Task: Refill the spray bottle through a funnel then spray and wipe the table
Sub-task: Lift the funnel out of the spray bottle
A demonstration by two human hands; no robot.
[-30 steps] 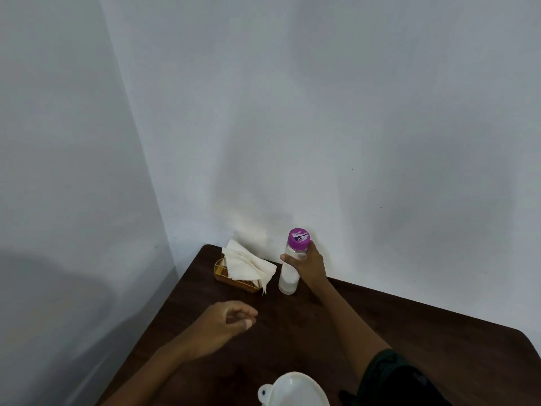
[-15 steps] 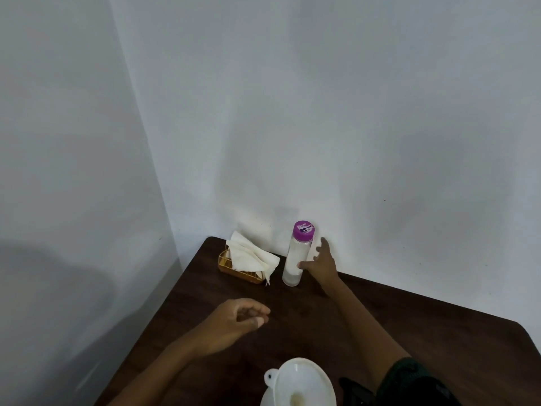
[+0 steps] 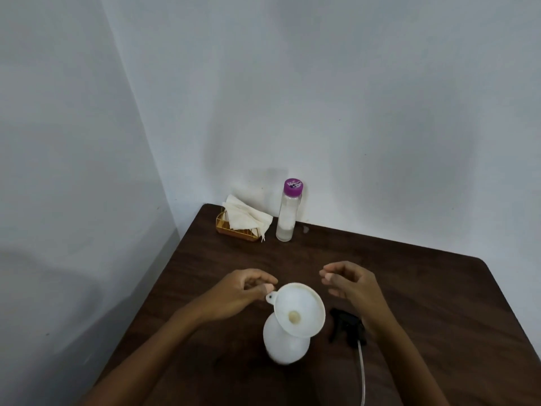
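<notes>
The spray bottle (image 3: 285,344) stands upright near your edge of the surface (image 3: 409,288), with the white funnel (image 3: 300,310) seated in its neck so the wide mouth takes a pour that the narrow opening could not. Its black spray head (image 3: 348,326) lies on the surface just to the right, dip tube (image 3: 362,373) trailing toward you, set aside to free the neck and close enough to screw back on. Your left grip (image 3: 237,294) is loosely curled and holds nothing. Its thumb sits just beside the funnel's small tab, though I cannot tell whether it touches. Your right grip (image 3: 351,285) hangs on the other side of the rim, fingers relaxed and apart from the funnel, empty too. Flanking the funnel like this suits lifting it out or steadying it. The clear bottle with the purple cap (image 3: 288,212) stands capped against the far wall, with only a little liquid low in it, beside the gold holder (image 3: 234,230) of tissues (image 3: 246,219), which are kept dry and out of the way for the wipe. I judge that the pouring is done and the funnel comes out next. Lift it straight up, since the light bottle could tip.
</notes>
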